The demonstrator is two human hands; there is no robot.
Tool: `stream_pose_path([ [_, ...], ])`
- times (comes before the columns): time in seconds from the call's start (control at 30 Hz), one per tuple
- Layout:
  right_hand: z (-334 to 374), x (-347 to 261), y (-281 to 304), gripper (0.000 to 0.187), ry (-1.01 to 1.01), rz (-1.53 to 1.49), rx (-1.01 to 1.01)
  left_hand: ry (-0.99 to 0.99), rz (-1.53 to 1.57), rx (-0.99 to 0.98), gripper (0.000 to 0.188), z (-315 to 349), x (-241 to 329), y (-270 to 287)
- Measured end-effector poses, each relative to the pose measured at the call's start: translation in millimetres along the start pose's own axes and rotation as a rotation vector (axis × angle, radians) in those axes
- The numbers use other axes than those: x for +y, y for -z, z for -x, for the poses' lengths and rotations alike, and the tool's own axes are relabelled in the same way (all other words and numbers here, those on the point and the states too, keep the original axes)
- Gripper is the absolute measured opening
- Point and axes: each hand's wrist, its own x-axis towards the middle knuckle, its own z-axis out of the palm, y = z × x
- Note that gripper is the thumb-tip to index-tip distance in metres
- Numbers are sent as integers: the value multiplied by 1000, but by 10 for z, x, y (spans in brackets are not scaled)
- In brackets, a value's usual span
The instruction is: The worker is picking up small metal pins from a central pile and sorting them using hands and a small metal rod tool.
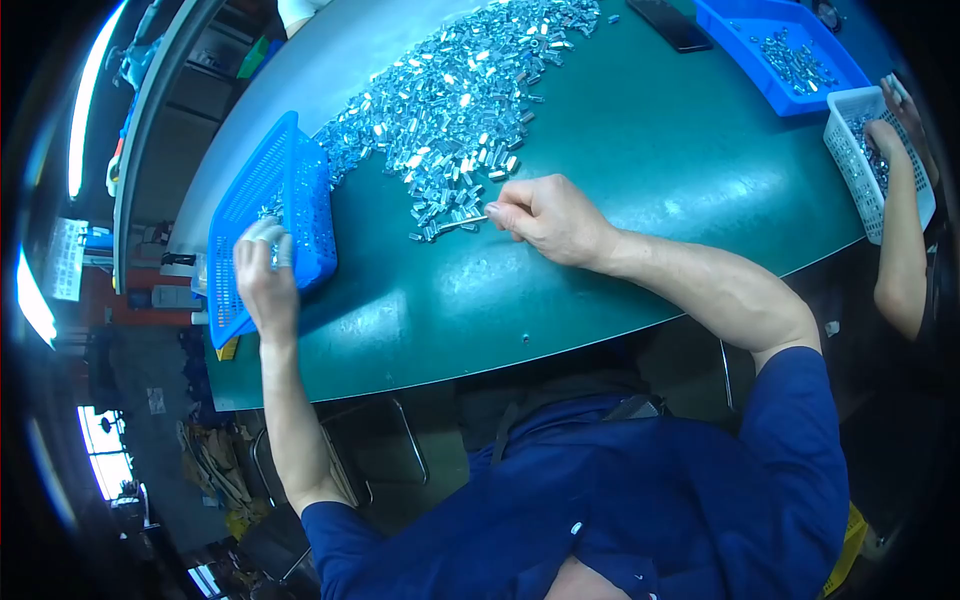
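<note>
My right hand (548, 222) is closed in a pinch on a thin metal rod (465, 222). The rod points left, and its far end lies among small shiny metal pieces at the near tip of a large pile (440, 130). These pieces look like short metal sleeves or long nuts. My left hand (266, 285) is over the near part of a blue plastic basket (312, 225), with pale coverings on its fingers. A gap shows between its thumb and fingers, and I make out nothing held there. More metal pieces show inside the basket.
The green tabletop (640, 170) has a curved near edge. A dark phone (670, 25) lies at the back, near a blue tray (850, 75) of metal parts. On the right, another person's hand (884, 140) reaches into a white basket (850, 190) of small parts.
</note>
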Motion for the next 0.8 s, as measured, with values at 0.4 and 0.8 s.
stream_pose_path([
  [0.4, 6, -25, -6, 34, -19, 43, -27, 150, 424, -278, 25, 452, 1155, -632],
  [0.8, 49, -29, -82, 25, 43, 66, -70, 234, 512, -224, 27, 702, 1091, -682],
])
